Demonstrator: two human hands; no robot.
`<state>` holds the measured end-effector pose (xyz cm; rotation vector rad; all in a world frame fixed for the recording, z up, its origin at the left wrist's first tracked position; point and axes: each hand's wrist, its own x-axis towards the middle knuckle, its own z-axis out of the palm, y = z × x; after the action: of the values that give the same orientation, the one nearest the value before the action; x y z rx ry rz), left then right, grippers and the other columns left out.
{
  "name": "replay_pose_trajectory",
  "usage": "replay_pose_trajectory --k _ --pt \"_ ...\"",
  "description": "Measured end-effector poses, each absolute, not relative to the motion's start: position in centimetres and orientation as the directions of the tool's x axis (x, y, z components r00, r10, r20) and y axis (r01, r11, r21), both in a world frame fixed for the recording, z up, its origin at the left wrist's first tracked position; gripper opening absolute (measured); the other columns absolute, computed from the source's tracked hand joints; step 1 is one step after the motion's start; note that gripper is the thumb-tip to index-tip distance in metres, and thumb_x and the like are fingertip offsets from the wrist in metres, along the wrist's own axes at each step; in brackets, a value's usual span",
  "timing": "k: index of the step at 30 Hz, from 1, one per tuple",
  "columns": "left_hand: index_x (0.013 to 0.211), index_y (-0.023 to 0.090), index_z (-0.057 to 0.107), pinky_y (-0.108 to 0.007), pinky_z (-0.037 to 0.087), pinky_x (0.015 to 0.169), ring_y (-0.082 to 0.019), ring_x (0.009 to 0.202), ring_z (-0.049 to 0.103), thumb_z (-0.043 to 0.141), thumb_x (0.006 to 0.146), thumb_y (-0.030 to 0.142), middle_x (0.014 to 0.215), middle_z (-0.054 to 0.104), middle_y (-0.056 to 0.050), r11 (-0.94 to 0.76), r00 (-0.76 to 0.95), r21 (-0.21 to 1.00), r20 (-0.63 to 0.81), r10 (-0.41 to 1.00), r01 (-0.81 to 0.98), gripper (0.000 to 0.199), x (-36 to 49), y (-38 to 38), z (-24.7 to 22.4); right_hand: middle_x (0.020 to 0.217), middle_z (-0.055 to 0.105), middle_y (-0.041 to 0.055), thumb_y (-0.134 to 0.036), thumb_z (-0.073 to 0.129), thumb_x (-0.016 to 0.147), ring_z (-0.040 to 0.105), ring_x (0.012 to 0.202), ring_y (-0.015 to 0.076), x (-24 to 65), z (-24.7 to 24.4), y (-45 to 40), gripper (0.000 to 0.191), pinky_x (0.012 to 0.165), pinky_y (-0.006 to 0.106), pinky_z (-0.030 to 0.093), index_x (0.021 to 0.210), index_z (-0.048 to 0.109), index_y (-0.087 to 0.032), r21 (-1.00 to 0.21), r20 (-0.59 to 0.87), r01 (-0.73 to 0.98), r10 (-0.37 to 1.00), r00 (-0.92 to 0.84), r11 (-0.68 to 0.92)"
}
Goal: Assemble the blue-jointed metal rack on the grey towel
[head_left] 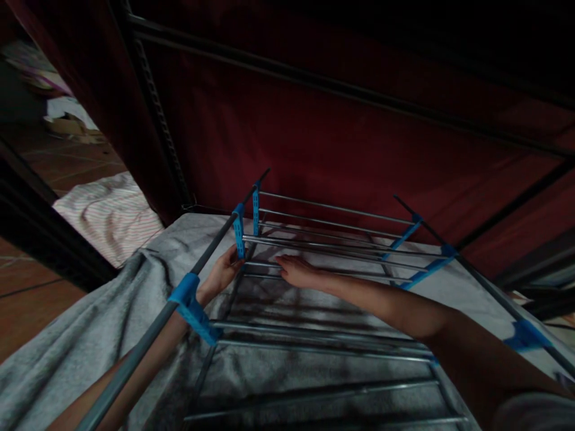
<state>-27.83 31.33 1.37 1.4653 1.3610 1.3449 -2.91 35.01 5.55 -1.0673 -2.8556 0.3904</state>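
A rack of grey metal tubes with blue plastic brackets lies on a grey blanket (166, 257). My left hand (223, 270) is closed at the lower end of a blue bracket (239, 230), its fingers wrapped round that end. My right hand (294, 270) rests with bent fingers on a thin metal tube (263, 264) that runs from this bracket to the right. A nearer blue bracket (193, 308) hangs on the long left tube (215, 239), above my left forearm. Further blue brackets (426, 272) sit along the right side tube (485, 287).
Behind the rack stands a dark red panel (314, 143) with a metal bar across it. A dark upright post (157, 114) is at the left. Striped cloth (112, 209) lies beyond it, near a tiled floor (36, 311).
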Motion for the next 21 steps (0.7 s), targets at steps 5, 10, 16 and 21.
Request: replay_pose_trajectory --k 5,10,16,21 --pt "0.114 0.022 0.057 -0.046 0.044 0.106 -0.032 0.117 0.058 0.067 0.073 0.040 0.120 0.068 -0.010 -0.198 -0.060 0.954 0.216 0.975 0.225 0.046 -28.0 31.4 2.0 0.124 0.067 0.0103 -0.022 0.046 0.097 0.064 0.112 0.0233 -5.8 5.4 35.2 0.025 0.092 0.034 0.050 0.118 0.059 -0.019 -0.252 -0.072 0.652 0.658 -0.749 0.715" --pt "0.110 0.029 0.059 -0.046 0.045 0.105 -0.031 0.110 0.061 0.065 0.079 0.040 0.113 0.068 -0.007 -0.241 -0.010 0.945 0.249 0.968 0.220 0.033 -29.1 31.4 1.4 0.116 0.067 0.0100 -0.025 0.040 0.101 0.065 0.103 0.0230 -6.0 5.9 35.1 0.020 0.080 0.033 0.050 0.108 0.057 -0.020 -0.251 -0.064 0.637 0.644 -0.762 0.729" --pt "0.108 0.021 0.057 -0.040 0.052 0.091 -0.027 0.096 0.064 0.072 0.073 0.035 0.101 0.068 -0.007 -0.227 0.063 0.939 0.218 0.974 0.259 0.041 -29.5 32.3 1.5 0.126 0.064 0.0079 -0.027 0.033 0.103 0.065 0.105 0.0240 -6.1 6.7 35.5 0.038 0.081 0.036 0.052 0.138 0.045 -0.028 -0.273 -0.093 0.608 0.608 -0.788 0.746" --pt "0.105 0.020 0.063 -0.043 0.051 0.095 -0.031 0.104 0.064 0.078 0.069 0.043 0.106 0.070 -0.008 -0.186 0.124 0.954 0.160 0.979 0.236 0.046 -29.6 32.1 3.1 0.125 0.066 0.0084 -0.034 0.040 0.102 0.064 0.110 0.0243 -7.2 7.5 36.0 0.038 0.085 0.035 0.050 0.138 0.049 -0.026 -0.253 -0.034 0.584 0.596 -0.802 0.771"
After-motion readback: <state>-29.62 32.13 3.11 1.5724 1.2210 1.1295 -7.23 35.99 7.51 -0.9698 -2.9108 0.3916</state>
